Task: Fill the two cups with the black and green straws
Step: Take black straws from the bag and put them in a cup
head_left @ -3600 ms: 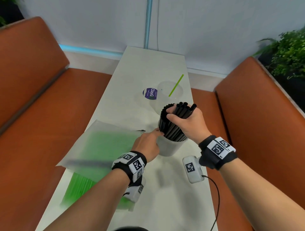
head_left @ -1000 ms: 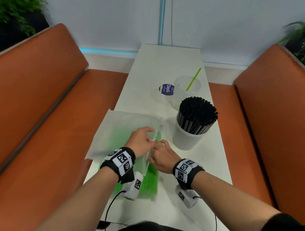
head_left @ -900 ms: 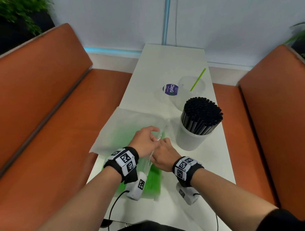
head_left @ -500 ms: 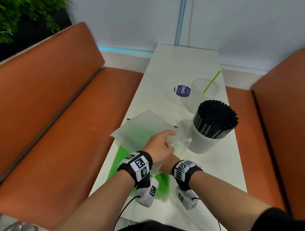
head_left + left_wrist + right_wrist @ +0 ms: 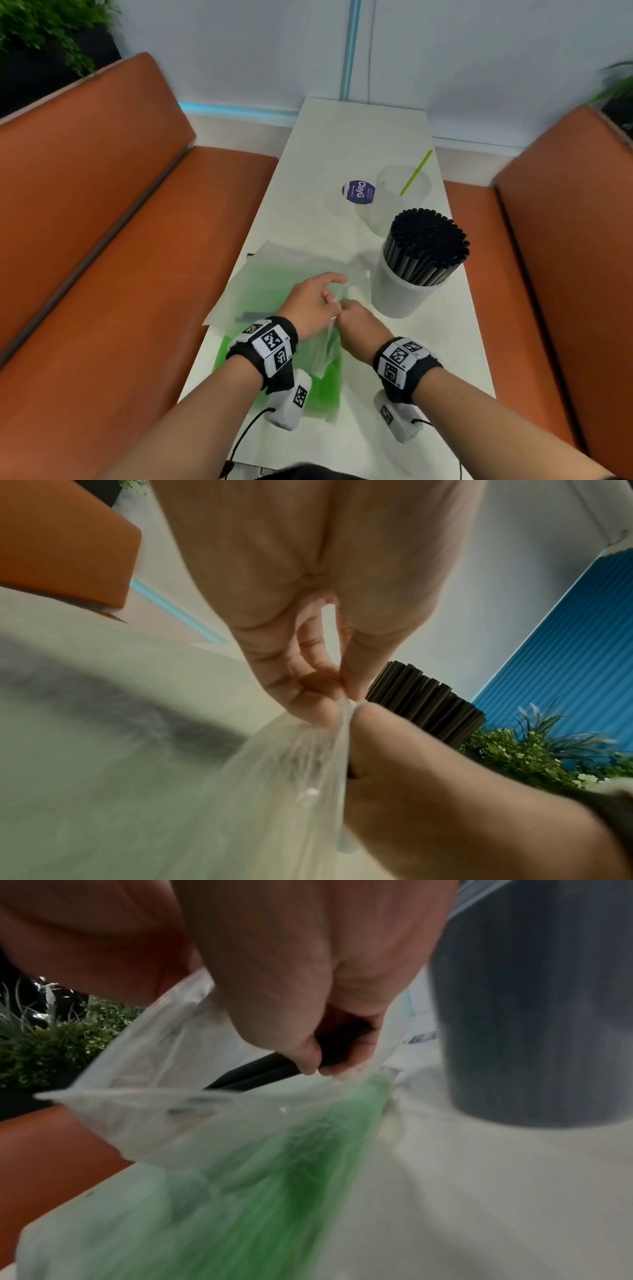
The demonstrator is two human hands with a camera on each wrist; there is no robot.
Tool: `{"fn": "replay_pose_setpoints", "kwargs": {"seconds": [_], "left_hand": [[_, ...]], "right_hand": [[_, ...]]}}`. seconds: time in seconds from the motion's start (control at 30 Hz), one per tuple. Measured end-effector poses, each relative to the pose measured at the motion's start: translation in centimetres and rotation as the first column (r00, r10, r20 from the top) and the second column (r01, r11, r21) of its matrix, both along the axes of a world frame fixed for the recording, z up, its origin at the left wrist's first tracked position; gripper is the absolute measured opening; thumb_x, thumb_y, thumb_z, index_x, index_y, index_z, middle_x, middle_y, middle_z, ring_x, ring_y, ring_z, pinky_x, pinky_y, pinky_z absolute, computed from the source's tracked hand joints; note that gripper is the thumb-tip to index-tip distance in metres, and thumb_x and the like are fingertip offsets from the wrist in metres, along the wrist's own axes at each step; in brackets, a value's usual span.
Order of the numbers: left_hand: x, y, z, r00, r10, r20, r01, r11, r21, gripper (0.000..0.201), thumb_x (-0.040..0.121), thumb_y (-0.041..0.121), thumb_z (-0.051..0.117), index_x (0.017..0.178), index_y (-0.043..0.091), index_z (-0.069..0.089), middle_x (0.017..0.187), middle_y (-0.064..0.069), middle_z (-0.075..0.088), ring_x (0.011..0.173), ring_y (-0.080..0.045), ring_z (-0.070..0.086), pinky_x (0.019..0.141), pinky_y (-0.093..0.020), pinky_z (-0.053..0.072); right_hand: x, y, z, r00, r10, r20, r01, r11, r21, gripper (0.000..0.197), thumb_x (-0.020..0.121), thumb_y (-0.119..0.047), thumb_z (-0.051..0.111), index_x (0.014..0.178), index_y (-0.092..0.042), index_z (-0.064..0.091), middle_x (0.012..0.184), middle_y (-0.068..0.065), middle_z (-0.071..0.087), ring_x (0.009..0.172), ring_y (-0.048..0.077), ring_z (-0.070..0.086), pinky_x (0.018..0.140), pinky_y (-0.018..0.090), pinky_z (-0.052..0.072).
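The near cup (image 5: 397, 298) stands packed with black straws (image 5: 426, 240). Behind it, the far clear cup (image 5: 387, 212) holds a single green straw (image 5: 416, 173). A clear bag of green straws (image 5: 327, 387) lies on the table under my wrists. My left hand (image 5: 311, 305) pinches the clear plastic bag (image 5: 291, 764) at its top edge between thumb and fingertips. Close beside it, my right hand (image 5: 356, 325) has its fingers curled round two loose black straws (image 5: 260, 1074) at the bag's mouth. The green straws (image 5: 274, 1177) show blurred through the plastic.
A lid with a purple label (image 5: 358, 192) lies left of the far cup. Another clear bag (image 5: 274, 270) lies spread over the table's left side. The narrow white table (image 5: 359, 130) runs between two orange benches (image 5: 137, 240). Plants stand behind them.
The right hand left the black bundle standing in the near cup and joined the left hand at the bags. Over the last second both hands stay together, working the plastic, and the upper bag has shifted.
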State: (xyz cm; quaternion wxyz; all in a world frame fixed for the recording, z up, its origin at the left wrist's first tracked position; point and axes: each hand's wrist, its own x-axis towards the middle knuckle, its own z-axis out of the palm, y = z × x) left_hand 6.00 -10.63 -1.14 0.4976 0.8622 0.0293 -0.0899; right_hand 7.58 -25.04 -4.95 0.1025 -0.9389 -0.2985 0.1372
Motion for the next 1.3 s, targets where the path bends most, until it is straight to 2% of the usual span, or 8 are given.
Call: {"fn": "replay_pose_setpoints", "kwargs": {"seconds": [0.2,0.4,0.6,0.73,0.93,1.1,1.17,1.3], "left_hand": [[1.2,-0.6,-1.0,1.000,0.014,-0.005,-0.014,1.000,0.011,0.042,0.087,0.004,0.060,0.118,0.031,0.066,0.076,0.004,0.057,0.054,-0.013,0.060,0.070,-0.027,0.058],[1.9,-0.7,-1.8,0.999,0.001,-0.032,0.000,1.000,0.028,0.040,0.088,0.006,0.062,0.119,0.031,0.063,0.078,0.000,0.062,0.063,-0.014,0.063,0.063,-0.010,0.047],[2.3,-1.8,-1.2,0.996,0.081,0.028,-0.083,0.989,0.121,0.029,0.098,0.024,0.052,0.126,0.021,0.062,0.105,-0.005,0.062,0.098,-0.021,0.060,0.088,-0.025,0.043],[2.3,-3.1,0.2,0.988,0.146,0.049,-0.142,0.987,-0.074,0.048,0.102,0.046,0.034,0.137,0.021,0.054,0.139,-0.002,0.056,0.127,-0.020,0.051,0.113,-0.035,0.033],[2.8,-5.7,2.4,0.965,0.218,0.148,-0.182,0.957,-0.226,0.038,0.103,0.031,0.040,0.087,0.017,0.072,0.085,-0.001,0.074,0.073,-0.016,0.069,0.084,-0.033,0.054],[3.1,-5.8,4.8,0.959,0.153,0.239,-0.078,0.952,-0.297,0.031,0.098,0.035,0.041,0.089,0.026,0.069,0.078,0.002,0.069,0.066,-0.014,0.064,0.071,-0.032,0.052],[2.9,-6.3,5.7,0.951,0.184,0.250,-0.068,0.909,-0.412,0.030,0.094,0.042,0.039,0.110,0.033,0.063,0.095,0.002,0.067,0.079,-0.016,0.066,0.075,-0.034,0.055],[2.9,-6.4,5.4,0.980,0.128,0.149,-0.060,0.917,-0.394,0.053,0.082,0.050,0.044,0.131,0.032,0.055,0.120,-0.001,0.065,0.106,-0.021,0.065,0.096,-0.042,0.052]], "right_hand": [[-0.1,-7.4,1.6,0.974,-0.117,0.196,0.139,0.985,-0.106,0.032,0.076,0.011,0.044,0.097,-0.010,0.059,0.085,0.006,0.056,0.082,0.030,0.054,0.069,0.026,0.026],[-1.6,-15.7,1.4,0.876,-0.481,0.043,0.483,0.873,-0.069,0.024,0.084,0.004,0.048,0.088,-0.020,0.053,0.080,0.000,0.059,0.075,0.025,0.057,0.060,0.031,0.041],[-3.1,-17.4,0.2,0.831,-0.542,-0.125,0.553,0.830,0.077,0.027,0.088,0.002,0.046,0.091,-0.021,0.061,0.079,-0.006,0.063,0.067,0.016,0.052,0.049,0.016,0.030],[-3.3,-15.1,0.6,0.845,-0.487,-0.219,0.529,0.821,0.216,0.028,0.090,0.001,0.045,0.090,-0.023,0.061,0.080,-0.009,0.064,0.068,0.013,0.056,0.055,0.015,0.037],[-3.3,-10.0,2.7,0.891,-0.295,-0.345,0.420,0.824,0.380,0.039,0.088,0.006,0.037,0.107,-0.021,0.059,0.087,-0.008,0.066,0.077,0.009,0.061,0.068,0.011,0.044],[-3.8,-8.3,4.1,0.857,-0.211,-0.470,0.456,0.735,0.502,0.014,0.091,-0.004,0.051,0.088,-0.016,0.058,0.084,0.016,0.070,0.078,0.030,0.066,0.070,0.032,0.053],[-3.6,-8.2,4.6,0.817,-0.207,-0.538,0.535,0.618,0.576,0.012,0.093,0.004,0.048,0.094,-0.004,0.057,0.084,0.020,0.069,0.077,0.034,0.067,0.079,0.041,0.057],[-1.8,-9.5,6.0,0.767,-0.202,-0.609,0.640,0.170,0.750,0.019,0.096,0.011,0.044,0.104,-0.002,0.057,0.096,0.016,0.073,0.096,0.026,0.071,0.083,0.030,0.057]]}}
